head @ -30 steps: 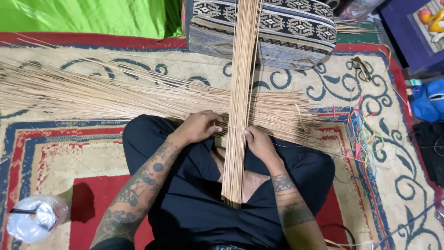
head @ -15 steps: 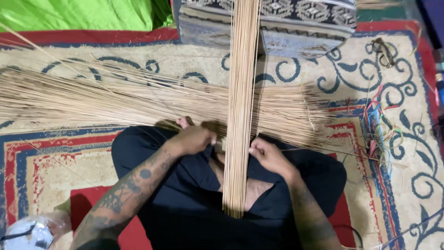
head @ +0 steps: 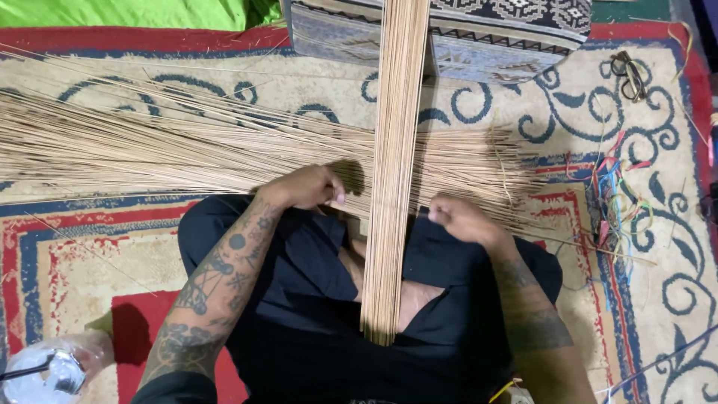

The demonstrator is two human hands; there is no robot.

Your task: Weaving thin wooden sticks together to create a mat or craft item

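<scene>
One flat band of thin pale straw-coloured sticks [head: 393, 187] runs upright across the person's lap, over one wide spread of similar sticks [head: 149, 146] lying crosswise on the patterned rug [head: 523, 112]. Two hands work beside the band: the left hand [head: 307, 187] and right hand [head: 456, 218] are both curled closed, pinching stick ends.

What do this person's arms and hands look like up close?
Both forearms are bare and covered in dark tattoos, with round and geometric patterns on the left forearm and dense banded shading on the right forearm. The left hand and right hand wear no gloves. No sleeves reach the forearms.
</scene>
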